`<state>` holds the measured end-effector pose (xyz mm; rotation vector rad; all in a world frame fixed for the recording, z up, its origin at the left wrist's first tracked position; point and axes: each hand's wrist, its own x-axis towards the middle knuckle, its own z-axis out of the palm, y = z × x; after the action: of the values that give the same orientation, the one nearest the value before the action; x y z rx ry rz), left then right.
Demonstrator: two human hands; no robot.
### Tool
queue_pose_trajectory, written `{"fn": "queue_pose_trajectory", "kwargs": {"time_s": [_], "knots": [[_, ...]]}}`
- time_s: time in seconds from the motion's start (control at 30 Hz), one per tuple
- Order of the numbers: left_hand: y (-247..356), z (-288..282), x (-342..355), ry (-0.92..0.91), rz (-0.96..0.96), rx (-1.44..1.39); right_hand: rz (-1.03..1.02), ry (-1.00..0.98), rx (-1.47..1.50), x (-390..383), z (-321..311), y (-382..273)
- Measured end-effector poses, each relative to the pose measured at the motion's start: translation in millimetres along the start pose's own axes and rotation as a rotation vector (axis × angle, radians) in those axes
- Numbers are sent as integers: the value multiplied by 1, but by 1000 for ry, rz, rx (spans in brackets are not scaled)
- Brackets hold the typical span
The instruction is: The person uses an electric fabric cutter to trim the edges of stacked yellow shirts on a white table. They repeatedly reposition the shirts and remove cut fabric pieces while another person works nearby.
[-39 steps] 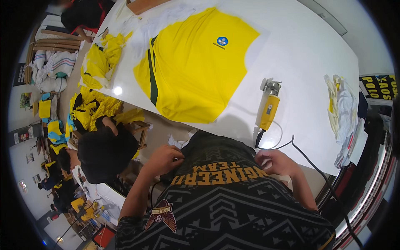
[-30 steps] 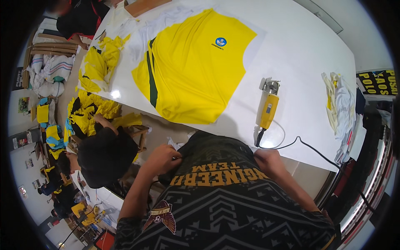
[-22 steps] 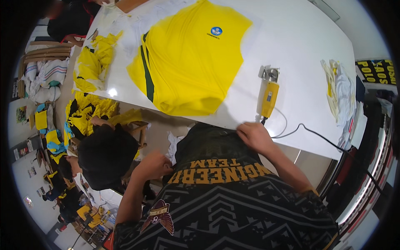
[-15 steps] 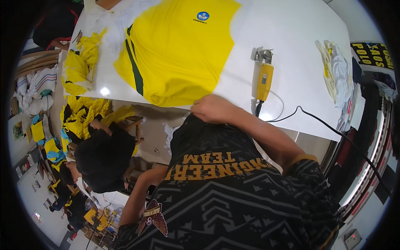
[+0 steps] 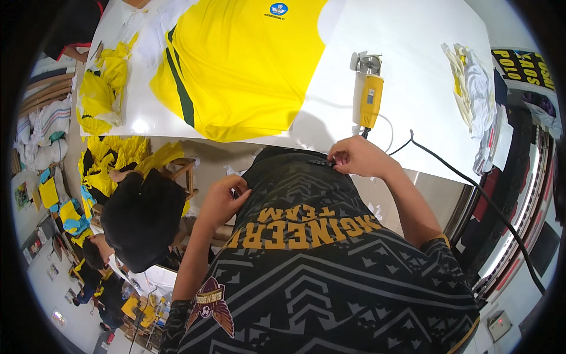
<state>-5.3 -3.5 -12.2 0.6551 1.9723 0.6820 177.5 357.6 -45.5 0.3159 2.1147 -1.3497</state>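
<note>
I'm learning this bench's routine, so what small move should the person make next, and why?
Perhaps use the right hand to smooth the front edge of the black shirt before touching the yellow cutter: that hand's fingers are near that edge, while the cutter lies unheld on the table.

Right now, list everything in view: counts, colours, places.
Table: one, white, ahead.
Fabric panel: one, yellow, green-striped, on the table.
Cutter: one, yellow and silver, right of the panel.
Cord: one, black, table's near right corner.
Crumpled cloth: one heap, yellow, table's left end.
Pale fabric: one heap, mostly white, table's right end.
Fabric pile: one, yellow and black, left, near the table.
Sacks: several, white, far left.
Banner: one, black and yellow, far right.
Co-workers: several, dark-clothed, left.
Background clutter: uncounted, mixed, far left.
Shirt: one, black and grey, worn.
Left hand: one, bare, at the shirt's left side.
Right hand: one, bare, near the shirt's hem.
</note>
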Motion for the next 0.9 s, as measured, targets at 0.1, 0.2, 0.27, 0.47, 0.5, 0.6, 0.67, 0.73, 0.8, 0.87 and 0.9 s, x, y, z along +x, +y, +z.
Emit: {"fn": "queue_pose_trajectory", "kwargs": {"time_s": [0.1,0.2,0.27,0.47,0.5,0.6,0.67,0.73,0.8,0.87,0.9], "knots": [[6,2,17,69,104,98,-29,83,-94,-14,13,6],[-14,16,38,133,262,217,20,107,-136,-24,21,4],[-20,19,50,165,311,228,93,89,-150,-26,27,6],[-22,-4,72,-45,230,293,44,152,-158,-1,35,19],[-18,-10,76,-110,215,289,105,129,-112,3,31,19],[-17,-18,93,-213,275,316,121,-23,53,13,15,26],[-10,-35,106,-412,162,248,31,-16,249,17,2,34],[-3,-44,120,-489,124,156,33,215,426,31,-13,53],[1,-48,130,-445,146,50,193,957,149,52,-15,74],[2,-37,128,-533,228,-108,382,1291,-152,70,-14,100],[1,-32,129,-554,297,-72,471,1449,-311,78,-18,113]]}}
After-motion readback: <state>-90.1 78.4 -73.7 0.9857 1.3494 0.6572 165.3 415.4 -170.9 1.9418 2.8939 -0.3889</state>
